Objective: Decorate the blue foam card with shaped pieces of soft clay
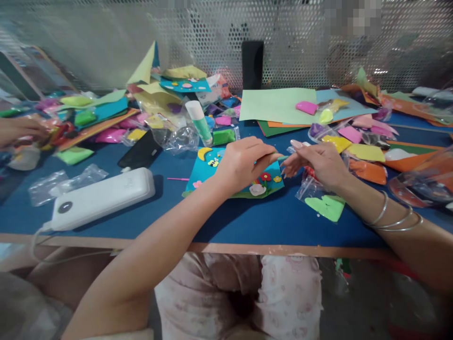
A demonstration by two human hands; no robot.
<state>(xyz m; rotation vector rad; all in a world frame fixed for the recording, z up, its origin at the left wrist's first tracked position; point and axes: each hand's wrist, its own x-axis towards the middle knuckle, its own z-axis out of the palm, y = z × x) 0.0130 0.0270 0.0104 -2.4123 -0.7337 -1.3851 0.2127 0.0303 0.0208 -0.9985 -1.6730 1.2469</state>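
Lying beneath the left hand (242,163) pinching a thin green piece (282,157), blue card (194,178); right hand (316,163) loosely open.

Card (194,174): is showing bright blue, with green along the lower edge; its moon (204,153) is showing yellow, its bee (213,162) yellow and black, its flowers (265,176) red, yellow and pink.
Strip (283,158): is showing pale green.
Stick (179,179): is showing pinkish purple.
Glue (198,122): is pairing a white cap with a green-and-white body.
Power bank (106,198): is showing white, its display (65,207) dark.
Phone (252,65): is showing black.
Bangles (398,224): are gleaming silver.
Tabletop (244,224): is showing deep blue; its edge (244,249), light brown.
Screen (205,35): is repeating round dots on grey.
Trousers (290,288): are carrying faint motifs on pale pinkish white.
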